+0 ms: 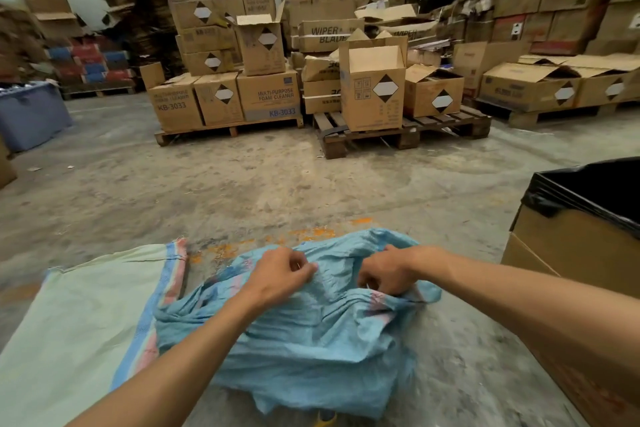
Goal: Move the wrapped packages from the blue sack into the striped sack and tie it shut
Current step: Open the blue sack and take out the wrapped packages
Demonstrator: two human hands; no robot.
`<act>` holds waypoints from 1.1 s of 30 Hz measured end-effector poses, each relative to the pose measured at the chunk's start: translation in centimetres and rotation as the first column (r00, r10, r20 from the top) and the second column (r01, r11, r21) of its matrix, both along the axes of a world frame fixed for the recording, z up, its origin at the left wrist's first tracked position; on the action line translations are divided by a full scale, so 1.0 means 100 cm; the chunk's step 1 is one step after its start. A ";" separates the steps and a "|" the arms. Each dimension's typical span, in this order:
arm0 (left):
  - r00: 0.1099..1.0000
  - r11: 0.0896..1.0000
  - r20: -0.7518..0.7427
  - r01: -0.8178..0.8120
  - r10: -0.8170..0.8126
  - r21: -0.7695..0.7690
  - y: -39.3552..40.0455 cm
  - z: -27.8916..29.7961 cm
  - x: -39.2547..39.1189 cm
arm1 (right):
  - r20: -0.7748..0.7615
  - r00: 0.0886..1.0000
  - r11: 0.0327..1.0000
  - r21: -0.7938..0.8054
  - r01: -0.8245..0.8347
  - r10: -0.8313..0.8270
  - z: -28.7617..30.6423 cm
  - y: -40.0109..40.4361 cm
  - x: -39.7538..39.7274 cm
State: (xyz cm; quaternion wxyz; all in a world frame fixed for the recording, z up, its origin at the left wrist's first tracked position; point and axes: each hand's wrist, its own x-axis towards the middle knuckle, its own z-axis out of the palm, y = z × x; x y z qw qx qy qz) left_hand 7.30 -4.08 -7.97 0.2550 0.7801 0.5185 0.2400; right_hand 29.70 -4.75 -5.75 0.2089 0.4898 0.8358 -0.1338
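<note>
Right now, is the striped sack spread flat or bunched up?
Spread flat: the striped sack lies smooth on the floor beside the crumpled blue sack. Whether its mouth is open, cannot tell.

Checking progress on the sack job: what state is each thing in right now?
Crumpled blue woven sack: on floor, gripped by both hands.
Pale green striped-edge sack: lying flat, untouched.
Left hand: pinching blue fabric.
Right hand: gripping blue fabric.
Black-lined cardboard box: open.

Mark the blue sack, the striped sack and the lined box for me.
blue sack (311, 350): head view, crumpled middle of the cloth.
striped sack (79, 322): head view, flat pale green panel.
lined box (561, 246): head view, bare cardboard side under the black liner.
</note>
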 end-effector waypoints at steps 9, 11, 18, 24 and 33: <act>0.793 0.999 -0.609 -0.002 -0.024 -0.042 0.026 -0.039 0.010 | 0.119 0.963 0.970 0.031 0.241 -0.243 -0.015 0.002 0.012; 0.901 0.990 -0.411 -0.124 0.140 0.065 0.031 -0.035 0.011 | 0.138 0.940 0.950 0.026 0.310 -0.311 -0.020 0.001 0.014; 0.890 0.888 0.072 -0.454 0.450 0.073 0.074 0.045 -0.015 | 0.010 0.954 0.898 0.341 0.279 -0.300 -0.036 -0.001 0.030; 0.829 0.833 0.144 -0.551 0.540 0.052 0.088 0.102 -0.036 | 0.238 0.961 0.799 0.600 -0.031 -0.141 -0.027 0.005 0.039; 0.849 0.986 -0.524 -0.030 -0.062 -0.164 0.055 0.134 -0.063 | -0.147 0.783 0.569 0.609 0.553 -0.604 0.022 0.027 0.077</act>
